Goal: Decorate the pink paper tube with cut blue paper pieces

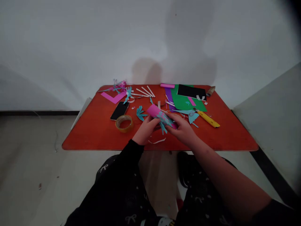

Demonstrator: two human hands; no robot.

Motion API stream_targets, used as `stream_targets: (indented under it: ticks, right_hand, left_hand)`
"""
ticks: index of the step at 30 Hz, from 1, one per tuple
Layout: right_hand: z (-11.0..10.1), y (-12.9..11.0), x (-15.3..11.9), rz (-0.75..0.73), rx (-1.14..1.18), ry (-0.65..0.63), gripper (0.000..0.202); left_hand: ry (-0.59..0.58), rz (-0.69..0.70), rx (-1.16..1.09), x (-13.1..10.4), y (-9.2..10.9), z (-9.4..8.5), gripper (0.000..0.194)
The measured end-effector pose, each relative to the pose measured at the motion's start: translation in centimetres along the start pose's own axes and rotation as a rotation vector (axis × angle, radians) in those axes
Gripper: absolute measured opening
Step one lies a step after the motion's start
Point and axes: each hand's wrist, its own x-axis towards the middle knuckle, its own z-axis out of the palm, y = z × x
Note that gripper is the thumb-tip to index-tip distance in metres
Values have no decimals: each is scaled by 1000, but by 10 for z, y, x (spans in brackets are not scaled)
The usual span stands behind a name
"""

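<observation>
Between my hands is a pink paper roll [154,110] with light-blue paper pieces covering its middle, tilted down to the right. My left hand [146,128] grips it from the left and below, thumb on the near side. My right hand [182,128] wraps its right end, fingers along the top. A blue pleated paper piece [163,128] sticks out beneath the roll; I cannot tell whether it is attached. A similar blue paper fan [141,113] lies just left of my left hand. On the table in front is a curled white paper strip [157,141].
On the red table [94,138] lie a tape roll [124,123], a phone [119,110], a yellow box cutter [208,118], several white sticks [148,91], green paper [180,100], a black rectangle [191,91] and pink and blue scraps. A wall [94,40] stands behind.
</observation>
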Motion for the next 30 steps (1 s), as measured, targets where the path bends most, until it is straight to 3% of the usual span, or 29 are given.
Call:
stream_targets:
  ticks: [13, 20, 23, 30]
  right_hand:
    - [0, 4, 0, 27, 105, -9, 54]
    - [-6, 0, 6, 200, 338, -47, 35]
    - [-3, -1, 9, 234, 339, -26, 33]
    - [-2, -2, 12, 221, 227, 24, 29]
  left_hand:
    - [52, -13, 36, 2, -7, -7, 37]
    - [69, 98, 175, 3, -9, -1, 36]
    - [96, 145, 225, 3, -12, 4, 37]
    - [3, 190, 306, -1, -10, 4, 37]
